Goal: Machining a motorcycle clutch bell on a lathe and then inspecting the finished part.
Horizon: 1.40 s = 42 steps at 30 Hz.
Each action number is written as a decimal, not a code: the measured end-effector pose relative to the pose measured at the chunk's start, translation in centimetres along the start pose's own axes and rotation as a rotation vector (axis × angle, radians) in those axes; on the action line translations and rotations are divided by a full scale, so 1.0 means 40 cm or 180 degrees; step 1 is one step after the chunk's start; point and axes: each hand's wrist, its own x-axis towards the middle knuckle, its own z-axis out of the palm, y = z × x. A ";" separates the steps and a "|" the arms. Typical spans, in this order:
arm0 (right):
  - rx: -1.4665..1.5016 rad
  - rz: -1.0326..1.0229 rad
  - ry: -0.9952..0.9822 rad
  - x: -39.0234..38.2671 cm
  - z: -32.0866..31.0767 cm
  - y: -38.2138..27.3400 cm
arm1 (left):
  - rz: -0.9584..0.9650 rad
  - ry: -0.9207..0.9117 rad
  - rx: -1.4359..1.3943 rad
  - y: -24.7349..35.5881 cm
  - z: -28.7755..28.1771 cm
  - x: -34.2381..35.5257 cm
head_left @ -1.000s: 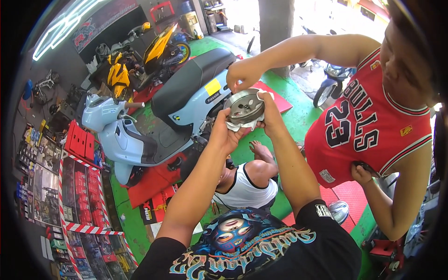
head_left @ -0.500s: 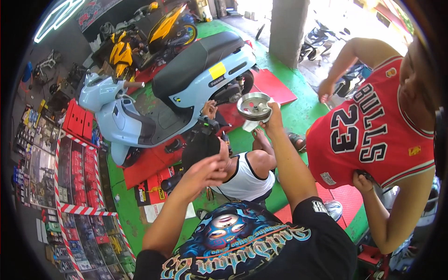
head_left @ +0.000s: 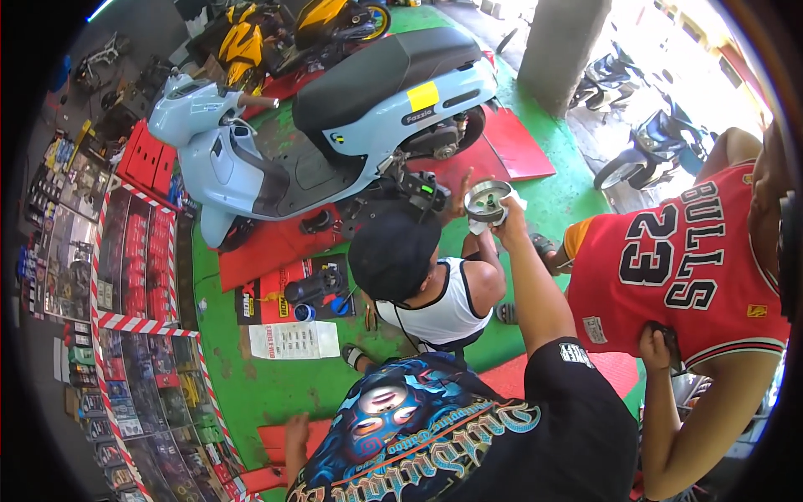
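Observation:
My right hand (head_left: 512,224) is stretched out ahead and closed around the rim of a metal clutch bell (head_left: 485,194), a shallow silver cup with a hub in its middle. A white cloth or tissue (head_left: 478,227) is pinched under it. Another person's hand (head_left: 457,197) is raised close beside the bell's left side; whether it touches cannot be made out. That person, in a white tank top (head_left: 435,314) and black cap, crouches in front of me. My left hand (head_left: 297,435) hangs low at the lower left, holding nothing I can see, its fingers unclear.
A light blue scooter (head_left: 335,159) stands ahead on red mats (head_left: 268,230). Glass display shelves (head_left: 150,309) edged with striped tape line the left. A person in a red jersey (head_left: 669,259) stands at the right. Tools and a white printed sheet (head_left: 293,340) lie on the green floor.
My left hand has dropped from in front of the crouching person to the lower left. My right hand still holds the clutch bell, now closer to that person's raised hand.

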 end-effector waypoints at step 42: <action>-0.0839 -0.2436 0.0476 -0.578 -0.274 -0.082 | 0.3321 0.0577 0.0176 0.270 0.206 0.287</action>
